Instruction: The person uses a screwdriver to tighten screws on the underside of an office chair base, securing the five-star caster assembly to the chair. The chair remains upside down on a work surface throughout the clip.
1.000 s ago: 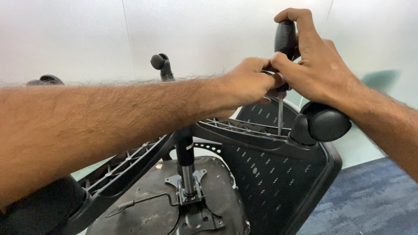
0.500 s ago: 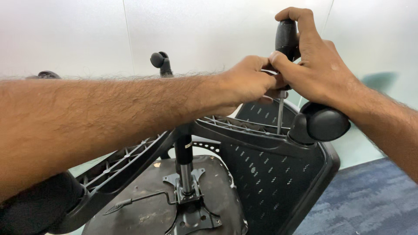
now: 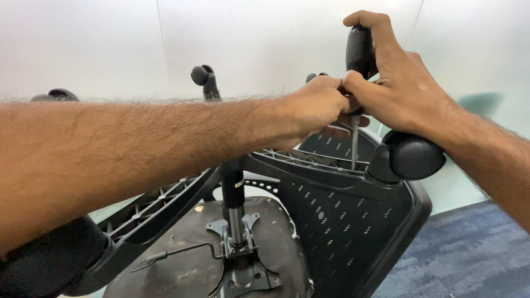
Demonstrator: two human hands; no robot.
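An upturned black office chair fills the view, its star base (image 3: 309, 165) on top and the seat underside (image 3: 187, 270) below. My right hand (image 3: 403, 83) grips the black handle of a screwdriver (image 3: 358, 52) held upright, its metal shaft (image 3: 354, 143) running down into a ribbed arm of the base. My left hand (image 3: 317, 107) closes around the screwdriver just below the handle, against my right hand's fingers. A black caster (image 3: 411, 155) sits right under my right wrist.
The gas column (image 3: 233, 204) runs down to the seat's metal mechanism plate (image 3: 240, 265). Another caster (image 3: 203, 77) sticks up behind my left forearm. The perforated black backrest (image 3: 353, 232) hangs at right. White wall panels stand behind; blue-grey carpet (image 3: 475, 259) lies at lower right.
Both hands stay on the screwdriver at the same spot on the base arm. My view has shifted slightly; the grip looks the same.
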